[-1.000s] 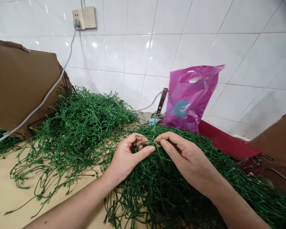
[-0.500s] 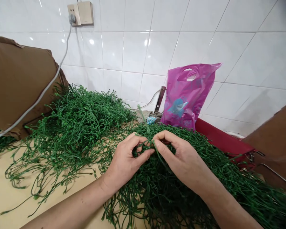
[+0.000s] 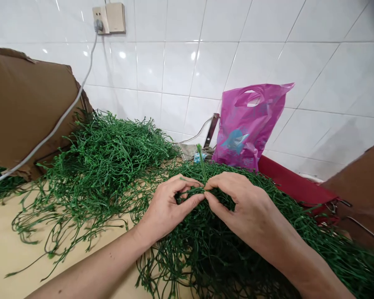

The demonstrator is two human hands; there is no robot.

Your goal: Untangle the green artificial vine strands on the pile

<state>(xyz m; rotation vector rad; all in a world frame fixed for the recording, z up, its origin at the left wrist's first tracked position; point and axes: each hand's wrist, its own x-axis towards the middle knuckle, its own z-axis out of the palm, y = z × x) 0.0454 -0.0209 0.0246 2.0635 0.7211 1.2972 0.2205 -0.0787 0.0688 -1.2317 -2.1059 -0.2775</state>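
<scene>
Thin green artificial plant stems are pinched between my two hands, which meet fingertip to fingertip above a heap of the same stems. My left hand is closed, thumb and forefinger gripping stems near their joint. With thumb and forefinger together, my right hand pinches at the same spot. One stem tip sticks up above the fingers. Beneath both hands spreads the dark green heap; which strands belong to the held piece is hard to make out.
Another pile of green stems lies on the tan tabletop to the left, beside a cardboard box. A grey cable hangs in front. Behind stand a purple plastic bag and a red bag; brown cardboard is at right.
My right thumb has moved down and the fingertips have closed in on the joint. The upright stem tip now stands straighter and lower. The view has shifted slightly.
</scene>
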